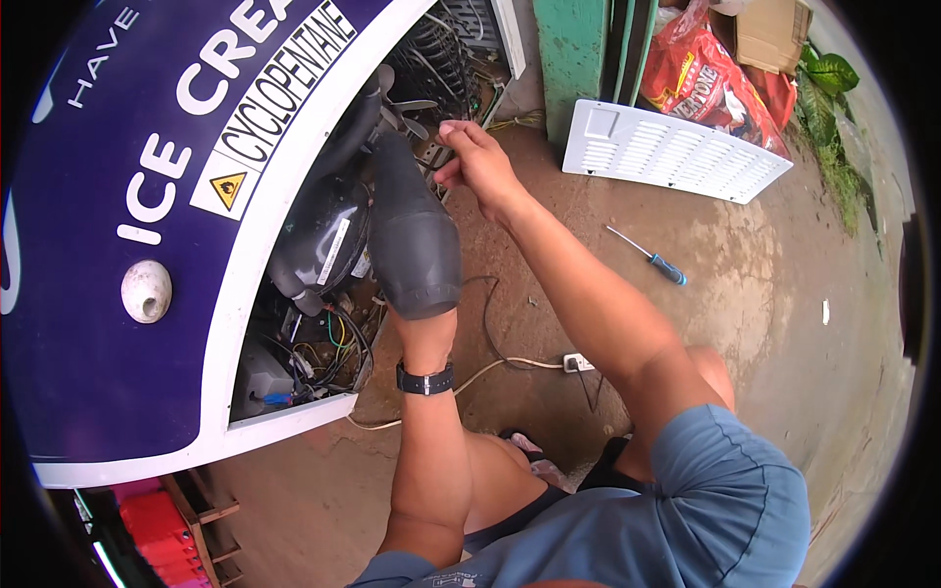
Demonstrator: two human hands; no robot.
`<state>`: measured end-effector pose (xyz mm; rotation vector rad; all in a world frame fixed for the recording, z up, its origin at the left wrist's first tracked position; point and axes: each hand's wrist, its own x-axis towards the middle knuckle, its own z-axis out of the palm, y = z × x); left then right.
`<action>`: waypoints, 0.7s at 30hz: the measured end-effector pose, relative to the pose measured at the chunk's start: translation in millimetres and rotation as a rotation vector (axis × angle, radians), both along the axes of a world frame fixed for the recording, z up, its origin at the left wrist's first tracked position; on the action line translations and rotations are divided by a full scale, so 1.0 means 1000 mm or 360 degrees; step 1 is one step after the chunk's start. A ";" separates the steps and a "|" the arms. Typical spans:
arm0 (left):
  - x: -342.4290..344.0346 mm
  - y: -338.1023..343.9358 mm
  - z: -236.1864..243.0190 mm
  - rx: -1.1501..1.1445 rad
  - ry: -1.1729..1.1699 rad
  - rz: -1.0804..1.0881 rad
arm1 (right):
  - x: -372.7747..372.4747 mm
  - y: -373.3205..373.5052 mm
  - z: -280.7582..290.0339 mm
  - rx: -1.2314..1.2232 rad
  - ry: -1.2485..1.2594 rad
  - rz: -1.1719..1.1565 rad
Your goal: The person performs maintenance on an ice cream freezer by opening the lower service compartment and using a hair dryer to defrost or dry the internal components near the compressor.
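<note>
My left hand point(426, 335) is under a dark grey, bulb-shaped blower point(417, 240) with a tapering nozzle. The blower hides its fingers, but the hand carries the tool inside the open machine bay of a purple ice-cream freezer point(88, 363). The nozzle points at the grey fan blades point(410, 105) and the dusty condenser point(431, 64). My right hand point(478, 165) is just right of the nozzle, at the bay's edge. Its fingers are curled together around something small and dark that I cannot make out. A black compressor point(328, 230) sits left of the blower, above loose wires point(338, 343).
A white louvred panel point(676, 147) leans near a green post point(571, 59) and a red sack point(701, 83). On the concrete floor lie a blue-handled screwdriver point(667, 269) and a white extension socket point(578, 363) with cords. Red crates point(157, 529) stand at lower left.
</note>
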<state>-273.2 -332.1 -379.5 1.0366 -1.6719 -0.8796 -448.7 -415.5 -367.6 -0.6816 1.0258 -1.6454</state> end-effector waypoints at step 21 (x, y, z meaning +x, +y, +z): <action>0.001 0.000 -0.004 -0.0004 0.0010 -0.0009 | -0.031 -0.002 0.009 -0.0498 -0.0479 -0.0362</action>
